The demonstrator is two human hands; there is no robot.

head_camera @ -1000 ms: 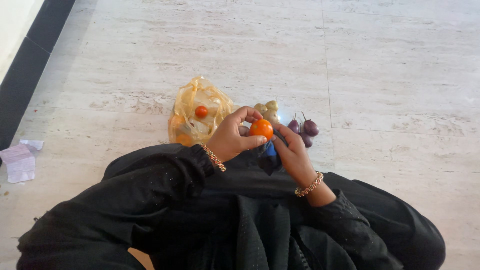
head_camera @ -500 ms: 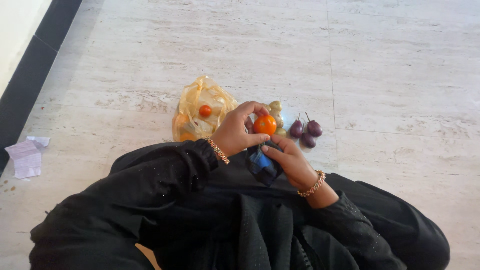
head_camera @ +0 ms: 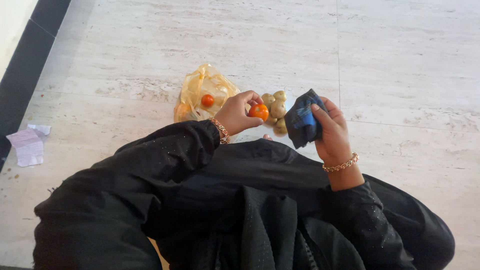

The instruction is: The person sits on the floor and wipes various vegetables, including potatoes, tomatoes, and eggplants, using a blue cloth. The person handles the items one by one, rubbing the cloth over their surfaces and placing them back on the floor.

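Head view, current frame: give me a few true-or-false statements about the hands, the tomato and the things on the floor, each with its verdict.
1. The left hand holds a round orange-red tomato in its fingertips. True.
2. The right hand is empty. False: it grips a dark blue and black folded cloth.
3. A second small tomato lies on the crumpled yellow plastic bag. True.
4. The small pale potatoes sit in a bowl. False: they lie in a loose cluster on the pale stone floor.
5. A crumpled pink-white paper lies on the floor by the dark border at the left. True.
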